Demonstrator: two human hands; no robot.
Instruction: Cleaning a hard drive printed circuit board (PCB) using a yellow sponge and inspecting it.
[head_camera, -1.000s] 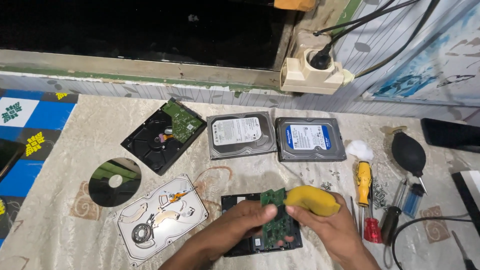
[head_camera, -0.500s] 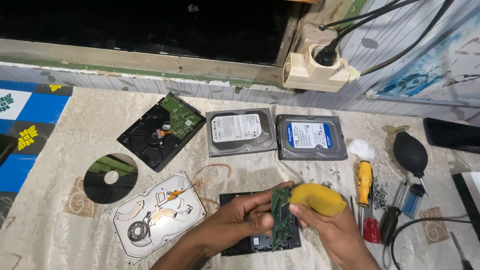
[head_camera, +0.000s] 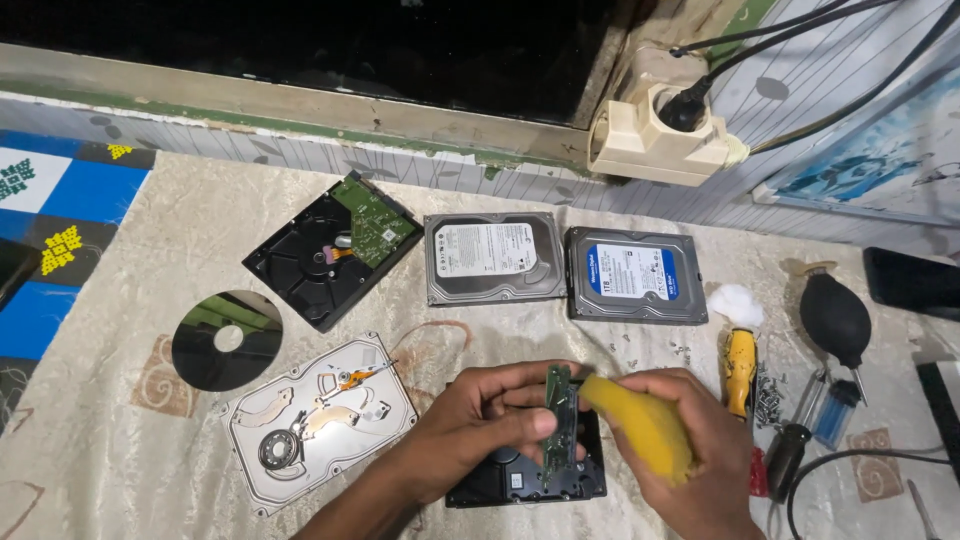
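A cream, patterned cloth (head_camera: 180, 210) covers the work surface, which runs up to a worn ledge below a dark window, with a beige wall socket (head_camera: 660, 140) and black plug at the right end. Near the lower middle, the left hand (head_camera: 480, 420) pinches a narrow green circuit board (head_camera: 558, 420) by its left edge, fingers closed tight on it; the board stands on edge, its long axis running roughly toward and away from the person, thin side up. The right hand (head_camera: 690, 450) is wrapped around a yellow sponge-like pad (head_camera: 640, 425) whose tip touches the board's right face. Directly beneath lies a black hard-drive body (head_camera: 520, 480), partly hidden by both hands. To the left sits an opened silver drive casing (head_camera: 320, 420) and a loose shiny platter disc (head_camera: 227, 340) — behind them a black drive with a green board (head_camera: 330, 250), then two labelled drives (head_camera: 560, 265) side by side. At the right lie a yellow-handled screwdriver (head_camera: 740, 370), a black rubber air blower (head_camera: 835, 320) and scattered small screws (head_camera: 772, 390)
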